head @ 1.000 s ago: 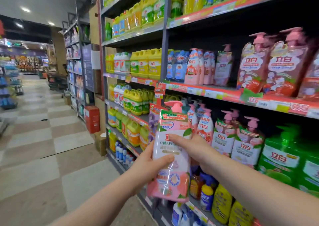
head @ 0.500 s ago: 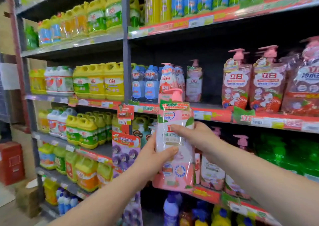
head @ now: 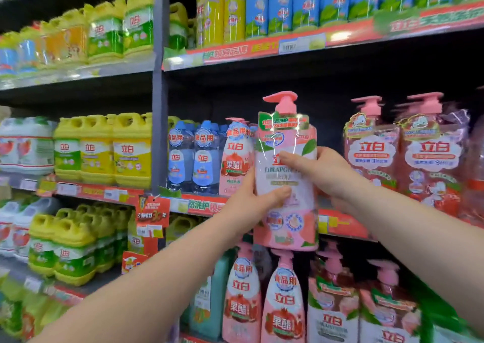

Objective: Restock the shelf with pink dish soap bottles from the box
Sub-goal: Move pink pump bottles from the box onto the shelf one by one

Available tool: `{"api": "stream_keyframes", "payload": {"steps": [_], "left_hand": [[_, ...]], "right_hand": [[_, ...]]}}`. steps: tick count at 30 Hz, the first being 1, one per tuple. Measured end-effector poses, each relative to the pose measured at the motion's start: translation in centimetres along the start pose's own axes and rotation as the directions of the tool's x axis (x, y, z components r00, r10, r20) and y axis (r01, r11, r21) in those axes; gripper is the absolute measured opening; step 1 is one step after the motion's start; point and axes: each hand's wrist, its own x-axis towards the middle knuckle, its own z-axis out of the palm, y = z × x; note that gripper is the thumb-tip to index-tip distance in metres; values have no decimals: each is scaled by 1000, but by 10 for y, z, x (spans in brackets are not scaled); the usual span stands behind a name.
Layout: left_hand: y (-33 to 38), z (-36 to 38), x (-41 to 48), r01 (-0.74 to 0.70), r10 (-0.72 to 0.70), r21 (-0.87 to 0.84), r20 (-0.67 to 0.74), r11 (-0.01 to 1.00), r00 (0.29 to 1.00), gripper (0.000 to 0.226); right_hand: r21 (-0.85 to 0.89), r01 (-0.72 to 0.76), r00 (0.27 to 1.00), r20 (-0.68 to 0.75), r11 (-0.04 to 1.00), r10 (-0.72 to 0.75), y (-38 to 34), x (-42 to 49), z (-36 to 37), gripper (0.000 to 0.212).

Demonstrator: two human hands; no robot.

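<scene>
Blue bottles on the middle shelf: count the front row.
2. Left blue bottle stands beside the grey upright; right blue bottle next to the pink pomegranate bottle. More may hide behind.

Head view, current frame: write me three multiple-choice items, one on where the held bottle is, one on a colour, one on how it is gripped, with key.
1. Where is the held bottle?
A. on the floor
B. raised in front of the middle shelf
C. inside a box

2. What colour is its pump?
A. blue
B. yellow
C. pink

3. What holds it?
A. both hands
B. one hand only
C. nothing

Key: B, it hangs before the shelf rim; C, the pump is pink; A, left hand and right hand each grip a side.
</scene>
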Motion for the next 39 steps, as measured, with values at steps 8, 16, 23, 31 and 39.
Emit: {"api": "stream_keyframes", "payload": {"steps": [8, 16, 23, 31, 39], "left_hand": [[-16, 0, 104, -125, 146, 208, -91, 970, 985, 55], [-10, -52, 151, -204, 618, 893, -98, 400, 780, 63], [-15, -83, 193, -50, 546, 983, -54, 174, 836, 87], [-33, -98, 220, -137, 536, 980, 40, 143, 843, 82], [-45, -104, 225, -316, 676, 912, 61, 262, 734, 53]], "right_hand": [[-69, 115, 980, -157, 991, -125, 11, 87, -26, 47], [-129, 81, 943, -311, 988, -118, 47, 146, -39, 63], [-205, 0, 854, -509, 979, -107, 86, 171, -41, 67], [-346, -78, 839, -529, 935, -126, 94, 175, -49, 88], [-434, -219, 828, -556, 874, -69, 92, 173, -48, 84]]}}
